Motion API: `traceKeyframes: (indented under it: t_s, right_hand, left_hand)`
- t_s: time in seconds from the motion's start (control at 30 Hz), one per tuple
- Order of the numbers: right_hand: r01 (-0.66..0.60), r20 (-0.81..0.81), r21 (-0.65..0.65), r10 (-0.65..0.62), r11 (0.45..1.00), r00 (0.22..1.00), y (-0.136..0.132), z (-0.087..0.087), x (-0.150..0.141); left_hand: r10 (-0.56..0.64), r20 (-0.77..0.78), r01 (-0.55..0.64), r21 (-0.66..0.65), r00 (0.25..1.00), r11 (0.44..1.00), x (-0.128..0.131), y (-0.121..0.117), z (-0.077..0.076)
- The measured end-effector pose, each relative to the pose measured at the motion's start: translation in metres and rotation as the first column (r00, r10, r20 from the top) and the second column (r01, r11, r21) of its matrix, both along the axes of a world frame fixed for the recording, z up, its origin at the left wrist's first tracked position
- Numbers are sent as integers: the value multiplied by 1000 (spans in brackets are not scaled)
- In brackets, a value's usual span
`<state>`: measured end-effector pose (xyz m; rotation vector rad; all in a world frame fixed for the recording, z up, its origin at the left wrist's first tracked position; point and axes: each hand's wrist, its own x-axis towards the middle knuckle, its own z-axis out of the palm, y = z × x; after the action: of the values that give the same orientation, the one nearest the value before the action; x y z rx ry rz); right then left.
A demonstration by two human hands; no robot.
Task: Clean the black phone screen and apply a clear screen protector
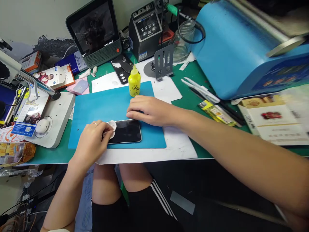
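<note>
A smartphone [126, 132] with a dark screen lies flat on a blue mat [94, 104]. Over its left end, my left hand [95, 138] pinches a crumpled white tissue [112, 125] against the glass. My right hand [152, 110] rests at the phone's far edge, fingers loosely bent and thumb apart, with nothing visible in it. Just beyond that hand stands a yellow squeeze bottle [134, 83] with a thin nozzle tip, upright on the mat. My left fingertips are partly hidden by the hand itself.
Behind the mat are a phone back cover [123, 69], a grey metal stand [164, 62], a tablet-like display [94, 32] and a black control unit [146, 33]. A large blue machine [231, 51] stands right, near tweezers [202, 90]. A white lamp base [54, 129] is left.
</note>
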<state>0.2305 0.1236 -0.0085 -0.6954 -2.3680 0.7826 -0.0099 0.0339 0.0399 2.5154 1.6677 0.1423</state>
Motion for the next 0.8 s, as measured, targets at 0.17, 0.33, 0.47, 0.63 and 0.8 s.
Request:
traceKeyframes:
  t_s: [0.17, 0.33, 0.47, 0.63, 0.8]
  right_hand:
    - [32, -34, 23, -31, 999, 999, -2, 2, -3]
    - [26, -24, 15, -25, 1000, 999, -5, 1, -1]
    - [67, -34, 18, -67, 998, 997, -5, 2, -4]
    - [29, -15, 37, -28, 999, 999, -6, 1, -5]
    - [38, -19, 41, -37, 998, 999, -6, 2, -4]
  left_hand:
    - [-12, -1, 12, -2, 1000, 1000, 30, -10, -7]
    - [-22, -30, 20, -48, 999, 999, 45, -10, -5]
    - [47, -65, -50, -38, 997, 998, 37, -9, -1]
    - [40, -67, -43, -45, 997, 998, 55, -16, -4]
    - [93, -73, -95, -35, 993, 995, 48, -9, -3]
